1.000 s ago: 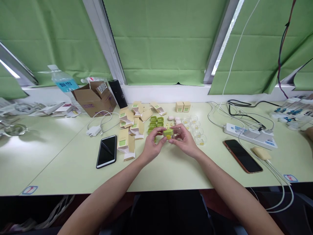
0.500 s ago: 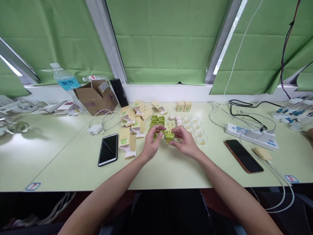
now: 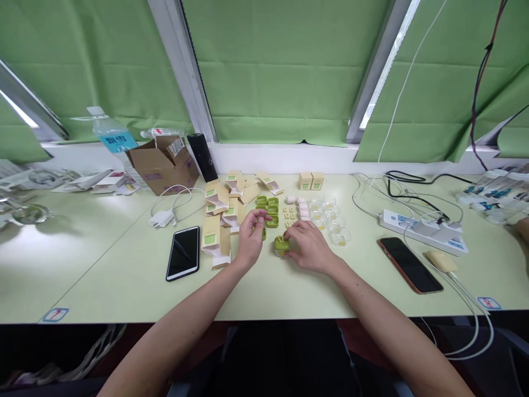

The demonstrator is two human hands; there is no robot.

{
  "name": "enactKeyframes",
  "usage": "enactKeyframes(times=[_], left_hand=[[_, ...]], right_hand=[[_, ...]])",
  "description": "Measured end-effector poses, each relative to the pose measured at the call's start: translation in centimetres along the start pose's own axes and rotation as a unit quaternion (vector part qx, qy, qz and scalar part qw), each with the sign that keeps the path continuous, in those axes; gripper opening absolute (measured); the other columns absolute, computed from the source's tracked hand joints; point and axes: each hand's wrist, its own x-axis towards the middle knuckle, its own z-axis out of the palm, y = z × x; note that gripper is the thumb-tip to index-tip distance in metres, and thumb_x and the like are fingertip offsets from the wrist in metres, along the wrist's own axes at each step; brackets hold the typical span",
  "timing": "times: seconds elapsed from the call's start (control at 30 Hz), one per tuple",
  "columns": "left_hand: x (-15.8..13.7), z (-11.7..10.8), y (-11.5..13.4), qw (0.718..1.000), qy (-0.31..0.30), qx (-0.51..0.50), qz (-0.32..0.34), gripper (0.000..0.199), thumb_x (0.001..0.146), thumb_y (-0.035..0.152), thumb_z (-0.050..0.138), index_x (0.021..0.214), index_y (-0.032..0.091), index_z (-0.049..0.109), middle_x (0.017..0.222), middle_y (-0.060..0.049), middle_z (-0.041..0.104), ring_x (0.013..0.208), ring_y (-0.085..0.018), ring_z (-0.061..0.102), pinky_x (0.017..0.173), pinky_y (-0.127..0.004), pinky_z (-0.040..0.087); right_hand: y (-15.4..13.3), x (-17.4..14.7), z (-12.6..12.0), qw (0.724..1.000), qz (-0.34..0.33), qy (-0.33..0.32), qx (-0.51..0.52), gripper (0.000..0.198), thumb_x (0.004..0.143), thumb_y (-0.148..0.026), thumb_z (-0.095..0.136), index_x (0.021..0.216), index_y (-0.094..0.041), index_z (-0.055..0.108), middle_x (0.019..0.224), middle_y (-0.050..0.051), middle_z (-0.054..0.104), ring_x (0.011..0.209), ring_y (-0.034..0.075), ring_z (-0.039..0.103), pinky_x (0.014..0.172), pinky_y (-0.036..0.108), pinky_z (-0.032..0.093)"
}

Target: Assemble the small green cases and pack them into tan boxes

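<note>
On the table in front of me stands a small container with a green lid and a clear base (image 3: 281, 245). My right hand (image 3: 309, 245) has its fingers closed on the container's right side. To the left, my left hand (image 3: 252, 234) hovers by the rows of small green lids (image 3: 273, 210) with its fingers apart and nothing visible in them; it covers part of those lids. Behind the container lie several tiny yellowish pieces (image 3: 288, 210), a column of pale pink pieces (image 3: 303, 208) and several clear cups (image 3: 335, 222).
Opened small cartons (image 3: 215, 237) lie left of the lids; two closed small boxes (image 3: 311, 181) stand at the back. A phone (image 3: 183, 252) is on the left, another phone (image 3: 411, 264) and a power strip (image 3: 424, 229) with cables on the right. A cardboard box (image 3: 165, 168) stands back left.
The container has come down and slightly left to the table, my right hand moving with it. My left hand has drawn a little to the left, away from it.
</note>
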Motion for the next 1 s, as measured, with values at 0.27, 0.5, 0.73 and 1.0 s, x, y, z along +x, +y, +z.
enactKeyframes(times=[0.27, 0.5, 0.73, 1.0], left_hand=[[0.0, -0.2, -0.3, 0.997, -0.008, 0.069, 0.018, 0.021, 0.101, 0.042, 0.056, 0.107, 0.024, 0.066, 0.098, -0.006, 0.073, 0.097, -0.024, 0.068, 0.088, -0.041, 0.054], [1.7, -0.5, -0.2, 0.953, -0.036, 0.280, 0.107, 0.020, 0.095, 0.025, 0.059, 0.110, 0.026, 0.073, 0.117, -0.011, 0.070, 0.126, -0.034, 0.053, 0.111, -0.057, 0.044], [9.5, 1.1, 1.3, 0.821, -0.155, 0.540, 0.101, 0.046, 0.092, 0.020, 0.056, 0.137, 0.020, 0.065, 0.126, -0.020, 0.065, 0.130, -0.043, 0.046, 0.110, -0.060, 0.038], [17.4, 4.3, -1.5, 0.733, -0.226, 0.638, -0.061, 0.051, 0.084, 0.037, 0.065, 0.134, 0.024, 0.067, 0.134, -0.023, 0.064, 0.138, -0.049, 0.040, 0.109, -0.062, 0.031]], right_hand=[[0.8, -0.1, -1.1, 0.993, -0.046, 0.099, 0.054, 0.014, 0.087, -0.031, 0.077, 0.093, -0.025, 0.066, 0.104, 0.006, 0.079, 0.106, 0.031, 0.064, 0.092, 0.048, 0.043], [1.5, 0.1, -0.1, 0.973, -0.049, 0.225, 0.025, 0.026, 0.095, -0.031, 0.064, 0.070, -0.025, 0.058, 0.069, 0.005, 0.067, 0.075, 0.024, 0.055, 0.068, 0.040, 0.038], [1.5, 0.1, 0.4, 0.967, -0.065, 0.247, 0.017, 0.031, 0.099, -0.032, 0.058, 0.068, -0.025, 0.056, 0.067, 0.005, 0.065, 0.072, 0.023, 0.051, 0.067, 0.040, 0.035], [1.9, 0.1, 0.9, 0.971, -0.077, 0.225, 0.000, 0.031, 0.099, -0.036, 0.059, 0.071, -0.024, 0.059, 0.068, 0.006, 0.065, 0.072, 0.024, 0.051, 0.066, 0.040, 0.032]])
